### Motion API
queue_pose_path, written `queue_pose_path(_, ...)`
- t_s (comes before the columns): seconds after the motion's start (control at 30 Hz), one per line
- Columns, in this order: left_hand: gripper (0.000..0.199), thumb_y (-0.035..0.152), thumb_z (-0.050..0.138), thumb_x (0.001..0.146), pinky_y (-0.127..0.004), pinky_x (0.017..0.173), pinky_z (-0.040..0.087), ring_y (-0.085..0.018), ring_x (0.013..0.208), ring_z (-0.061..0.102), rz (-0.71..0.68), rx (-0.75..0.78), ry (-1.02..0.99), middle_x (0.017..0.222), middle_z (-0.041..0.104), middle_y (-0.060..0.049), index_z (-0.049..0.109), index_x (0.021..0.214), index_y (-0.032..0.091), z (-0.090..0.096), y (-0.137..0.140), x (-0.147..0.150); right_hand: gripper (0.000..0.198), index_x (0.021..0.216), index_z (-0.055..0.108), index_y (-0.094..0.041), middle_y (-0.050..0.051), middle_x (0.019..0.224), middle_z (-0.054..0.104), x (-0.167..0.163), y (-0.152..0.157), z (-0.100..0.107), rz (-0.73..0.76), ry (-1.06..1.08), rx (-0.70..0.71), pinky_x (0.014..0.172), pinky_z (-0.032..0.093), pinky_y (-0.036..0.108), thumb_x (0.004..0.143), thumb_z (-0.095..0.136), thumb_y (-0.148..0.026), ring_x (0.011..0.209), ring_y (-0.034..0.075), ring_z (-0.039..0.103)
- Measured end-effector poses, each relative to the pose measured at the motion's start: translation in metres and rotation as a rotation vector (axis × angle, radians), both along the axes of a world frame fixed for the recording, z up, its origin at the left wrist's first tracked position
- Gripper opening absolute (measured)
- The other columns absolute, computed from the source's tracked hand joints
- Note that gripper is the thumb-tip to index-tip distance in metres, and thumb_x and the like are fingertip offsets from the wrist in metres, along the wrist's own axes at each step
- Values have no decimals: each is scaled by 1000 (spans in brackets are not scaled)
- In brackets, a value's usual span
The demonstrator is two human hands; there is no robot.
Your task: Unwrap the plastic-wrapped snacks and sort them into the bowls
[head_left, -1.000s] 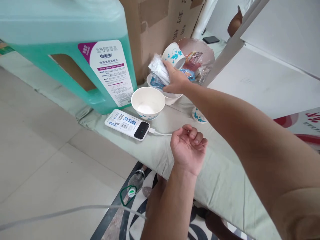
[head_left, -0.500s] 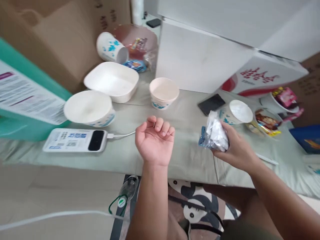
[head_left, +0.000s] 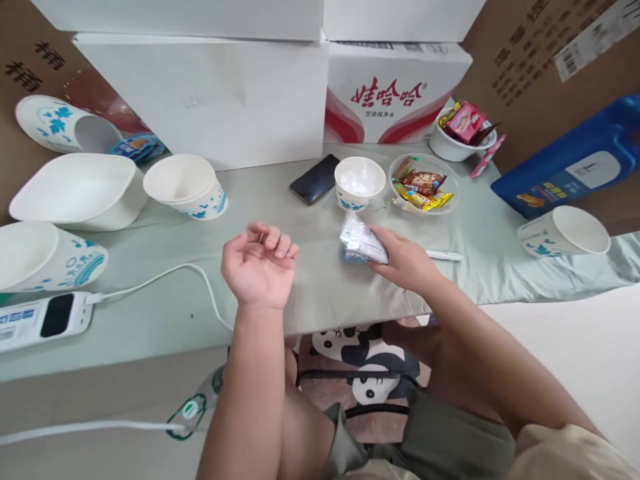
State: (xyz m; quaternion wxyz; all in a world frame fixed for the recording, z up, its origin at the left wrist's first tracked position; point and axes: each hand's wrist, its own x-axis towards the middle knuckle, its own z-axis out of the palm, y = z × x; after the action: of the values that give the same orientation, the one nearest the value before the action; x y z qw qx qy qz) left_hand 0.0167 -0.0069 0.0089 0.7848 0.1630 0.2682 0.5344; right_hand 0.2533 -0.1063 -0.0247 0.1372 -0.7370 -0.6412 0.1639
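My left hand (head_left: pixel 260 267) is held palm up over the near part of the cloth-covered table, its fingers loosely curled and apart, with nothing in it. In my right hand (head_left: pixel 405 260) is a crumpled clear and silvery plastic packet (head_left: pixel 364 241) with a bit of blue at its lower edge. The packet is just in front of a small paper cup (head_left: pixel 360 183) with shiny clear plastic inside. Beside that cup stands a clear round bowl (head_left: pixel 425 187) of wrapped snacks. A white stick-like item (head_left: pixel 444 255) lies partly behind my right hand.
Left are stacked paper cups (head_left: pixel 185 187), a white square bowl (head_left: pixel 80 193), a paper bowl (head_left: pixel 50 257) and a power bank (head_left: pixel 47 320) with a cable. A phone (head_left: pixel 315 179) lies mid-table. White boxes (head_left: pixel 215 100) stand behind; a blue bottle (head_left: pixel 570 157) and paper cup (head_left: pixel 563 232) stand right.
The view has swung to the right, bringing the blue bottle and another paper cup into sight. My right hand still grips the packet, now tilted differently. My left hand keeps its palm-up pose.
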Motion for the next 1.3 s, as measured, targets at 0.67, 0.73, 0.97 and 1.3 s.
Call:
queue_pose_path(0.67,46,25,75,78,-52,116,39,-36,141,45,-564,1438,1532,144,60,-11,70,123,25,-53,-33,102,45,107,64,-24,4,90,77,66,-49,-10,-614,1483,47,80,60,46,67,75,-38,84,28,74)
queue_pose_path(0.73,42,19,69,82,-52,111,43,-34,133,51,-478,1394,1616,140,62,-9,70,123,27,-53,-30,98,48,111,62,-24,4,89,77,62,-45,-11,-618,1486,42,79,61,47,67,75,-37,85,30,75)
queue_pose_path(0.97,39,19,73,78,-69,116,29,-46,141,41,1,979,1725,142,59,-10,73,116,27,-57,-16,72,54,118,61,-27,3,105,77,44,-34,-13,-486,1489,23,84,59,45,67,75,-36,97,28,74)
queue_pose_path(1.3,38,46,67,87,-34,85,58,-20,95,71,-303,651,678,98,75,-4,68,121,28,-52,-33,101,45,112,62,-25,5,111,73,18,-39,-23,-203,1429,-72,81,58,39,76,75,-48,95,24,70)
